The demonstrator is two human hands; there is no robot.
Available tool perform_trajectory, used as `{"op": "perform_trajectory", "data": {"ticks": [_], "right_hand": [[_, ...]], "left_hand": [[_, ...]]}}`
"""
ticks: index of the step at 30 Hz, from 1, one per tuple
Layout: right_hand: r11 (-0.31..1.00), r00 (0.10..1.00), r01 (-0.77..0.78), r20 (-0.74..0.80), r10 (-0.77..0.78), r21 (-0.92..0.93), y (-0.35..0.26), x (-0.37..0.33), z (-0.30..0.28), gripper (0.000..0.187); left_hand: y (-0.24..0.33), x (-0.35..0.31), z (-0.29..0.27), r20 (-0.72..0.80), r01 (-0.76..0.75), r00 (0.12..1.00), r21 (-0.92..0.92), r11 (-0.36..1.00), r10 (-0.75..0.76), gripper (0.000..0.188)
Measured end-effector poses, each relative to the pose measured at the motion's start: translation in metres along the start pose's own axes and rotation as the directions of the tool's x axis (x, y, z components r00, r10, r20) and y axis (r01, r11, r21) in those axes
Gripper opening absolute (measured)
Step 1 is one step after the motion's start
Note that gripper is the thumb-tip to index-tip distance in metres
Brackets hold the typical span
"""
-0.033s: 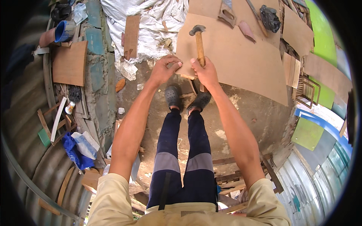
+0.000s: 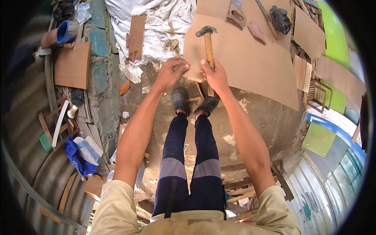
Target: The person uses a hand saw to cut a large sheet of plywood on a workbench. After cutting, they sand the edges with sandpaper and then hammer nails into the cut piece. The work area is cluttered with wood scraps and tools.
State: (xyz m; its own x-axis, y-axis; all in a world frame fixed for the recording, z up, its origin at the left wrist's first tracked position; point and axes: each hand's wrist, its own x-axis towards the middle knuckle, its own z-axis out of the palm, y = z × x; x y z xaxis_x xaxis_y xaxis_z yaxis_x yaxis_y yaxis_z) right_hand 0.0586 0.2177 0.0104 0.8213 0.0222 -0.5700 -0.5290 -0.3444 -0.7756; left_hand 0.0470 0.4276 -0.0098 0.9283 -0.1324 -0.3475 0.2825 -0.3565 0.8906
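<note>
My right hand [image 2: 216, 76] is wrapped round the wooden handle of a claw hammer [image 2: 208, 47]. The hammer's dark metal head points away from me, over a large brown sheet of board [image 2: 250, 64]. Beside the board's near left corner, my left hand [image 2: 172, 72] is closed in a pinch, thumb against forefinger. Whatever it pinches is too small to make out. Under that corner, short pieces of wood [image 2: 201, 89] show near my feet.
A handsaw [image 2: 236, 15], a pinkish-brown scrap [image 2: 256, 33] and a black plastic bag [image 2: 281, 19] lie on the board's far part. A wooden plank [image 2: 136, 37] rests on white sheeting [image 2: 162, 27]. Left stand a blue bucket [image 2: 67, 32] and a brown panel [image 2: 73, 65].
The hammer and my right hand have shifted very slightly, the hammer's head tilting a little. My left hand and the board look the same.
</note>
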Motion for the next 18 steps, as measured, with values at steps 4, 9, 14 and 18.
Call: {"op": "perform_trajectory", "data": {"ticks": [4,9,14,18], "right_hand": [[0.974,0.999,0.045,0.019,-0.041,-0.223,-0.023,-0.039,-0.018,0.039],[0.955,0.993,0.052,0.114,-0.020,-0.291,-0.040,-0.094,-0.018,0.038],[0.947,0.989,-0.036,0.122,0.079,-0.320,-0.075,-0.111,-0.018,0.035],[0.941,0.994,0.109,0.055,-0.096,-0.322,-0.059,-0.106,-0.015,0.035]], "left_hand": [[-0.009,-0.005,0.007,-0.104,-0.033,0.994,0.003,0.999,0.033,0.024],[-0.014,-0.010,0.017,-0.190,-0.057,0.980,-0.029,0.998,0.050,0.025],[-0.001,-0.013,0.017,-0.160,0.041,0.986,-0.062,0.997,-0.050,0.025],[-0.006,-0.013,0.023,-0.217,0.016,0.975,-0.135,0.991,-0.046,0.024]]}}
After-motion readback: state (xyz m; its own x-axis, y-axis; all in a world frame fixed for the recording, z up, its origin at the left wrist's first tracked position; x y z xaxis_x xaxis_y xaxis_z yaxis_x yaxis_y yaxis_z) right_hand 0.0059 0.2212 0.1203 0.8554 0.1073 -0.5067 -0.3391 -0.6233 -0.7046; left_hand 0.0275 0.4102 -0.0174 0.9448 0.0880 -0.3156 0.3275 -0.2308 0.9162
